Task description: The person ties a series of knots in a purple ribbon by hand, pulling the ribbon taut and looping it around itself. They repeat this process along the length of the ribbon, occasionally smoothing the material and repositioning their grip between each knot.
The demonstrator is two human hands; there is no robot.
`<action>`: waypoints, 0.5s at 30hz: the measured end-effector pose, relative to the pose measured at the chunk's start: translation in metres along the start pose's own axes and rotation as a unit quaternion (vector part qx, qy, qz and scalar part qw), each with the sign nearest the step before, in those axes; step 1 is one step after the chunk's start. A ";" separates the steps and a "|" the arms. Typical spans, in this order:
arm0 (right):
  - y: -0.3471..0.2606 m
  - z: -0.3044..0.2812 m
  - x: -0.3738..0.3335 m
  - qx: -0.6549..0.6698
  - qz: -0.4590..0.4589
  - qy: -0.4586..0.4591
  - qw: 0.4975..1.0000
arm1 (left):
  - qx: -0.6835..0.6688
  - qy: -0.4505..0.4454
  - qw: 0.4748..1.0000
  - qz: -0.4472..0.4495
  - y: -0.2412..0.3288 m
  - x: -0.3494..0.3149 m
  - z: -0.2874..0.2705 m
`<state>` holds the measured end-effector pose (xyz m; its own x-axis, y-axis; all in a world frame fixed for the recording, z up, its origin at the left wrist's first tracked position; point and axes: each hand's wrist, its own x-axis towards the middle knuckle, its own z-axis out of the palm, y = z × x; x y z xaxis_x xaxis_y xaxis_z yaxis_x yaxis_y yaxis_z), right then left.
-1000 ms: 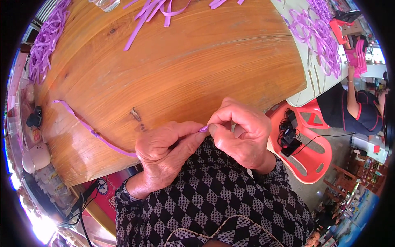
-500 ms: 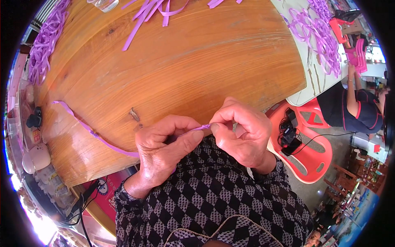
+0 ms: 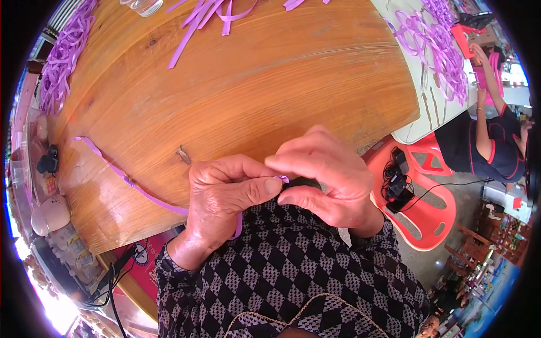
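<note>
A purple ribbon [image 3: 153,198] trails over the near left part of the wooden table, with a small knot partway along it. My left hand [image 3: 222,188] is closed, pinching this ribbon between thumb and forefinger at the table's front edge. A short twisted bit pokes out past the thumb tip, and another stretch hangs below the palm. Just right of that bit, my right hand [image 3: 332,177] has its thumb and fingers apart, nothing visible between them. Its fingertips reach close to the left forefinger; whether they touch I cannot tell.
Loose purple ribbons [image 3: 197,28] lie at the table's far edge, beside a clear cup [image 3: 142,5]. More ribbon piles up at the far left [image 3: 63,62] and on a white table [image 3: 414,127] at right. A red chair [image 3: 425,222] holds black cables. Another person [image 3: 493,143] stands at right.
My right thumb and fingers have let go of the ribbon's twisted end and spread apart. The left hand keeps its pinch. The other person's arm at right has reached out farther.
</note>
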<state>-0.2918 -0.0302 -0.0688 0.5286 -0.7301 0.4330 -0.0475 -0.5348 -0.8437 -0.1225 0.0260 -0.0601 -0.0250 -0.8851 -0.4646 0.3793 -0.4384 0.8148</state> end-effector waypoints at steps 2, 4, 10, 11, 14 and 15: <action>0.001 0.002 0.000 -0.017 -0.042 -0.011 0.999 | 0.000 -0.034 0.999 -0.041 0.005 0.000 0.000; 0.002 0.000 0.000 -0.006 -0.053 -0.015 0.998 | -0.011 -0.044 0.997 -0.056 0.004 0.002 -0.003; 0.005 -0.002 0.000 0.040 -0.046 -0.024 0.998 | 0.007 -0.051 0.995 -0.090 0.010 -0.002 -0.005; 0.004 -0.002 -0.001 0.054 -0.026 -0.042 0.997 | 0.022 -0.050 0.997 -0.062 0.008 -0.003 -0.006; 0.000 0.000 -0.003 0.091 0.010 -0.040 0.995 | 0.068 -0.058 0.996 -0.010 0.007 -0.007 -0.007; 0.000 -0.001 -0.004 0.091 0.010 -0.040 0.995 | 0.068 -0.058 0.996 -0.011 0.008 -0.008 -0.008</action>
<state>-0.2947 -0.0279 -0.0698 0.5946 -0.7005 0.3946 0.0921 -0.4282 -0.8990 -0.1120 0.0312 -0.0528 -0.1418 -0.8837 -0.4461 0.2483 -0.4680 0.8481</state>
